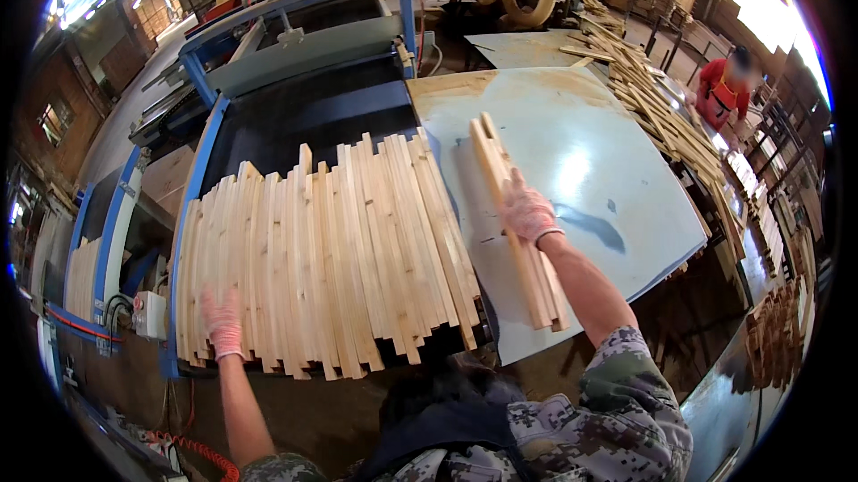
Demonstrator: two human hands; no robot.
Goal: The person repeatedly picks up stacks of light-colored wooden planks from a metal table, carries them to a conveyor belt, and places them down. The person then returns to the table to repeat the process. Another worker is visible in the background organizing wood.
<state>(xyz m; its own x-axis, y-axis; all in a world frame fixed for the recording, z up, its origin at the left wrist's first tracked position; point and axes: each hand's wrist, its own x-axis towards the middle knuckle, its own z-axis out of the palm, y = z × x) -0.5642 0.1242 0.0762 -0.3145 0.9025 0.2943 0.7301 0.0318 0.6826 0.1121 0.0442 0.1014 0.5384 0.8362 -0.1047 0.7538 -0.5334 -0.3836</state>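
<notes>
Workshop interior: blue-framed machine (pixel 202 169) with black bed (pixel 268 131); gloved left hand (pixel 222 317), open, laid on the near left of a row of wooden strips (pixel 313 258), ends uneven, nearly spanning the bed, seemingly mostly done; gloved right hand (pixel 525 209), closed round a strip bundle (pixel 535 290) on a pale table (pixel 639 182), apart from the row, apparently outstanding; strip heap (pixel 660 115) beyond, loose; person in red (pixel 720 96)
</notes>
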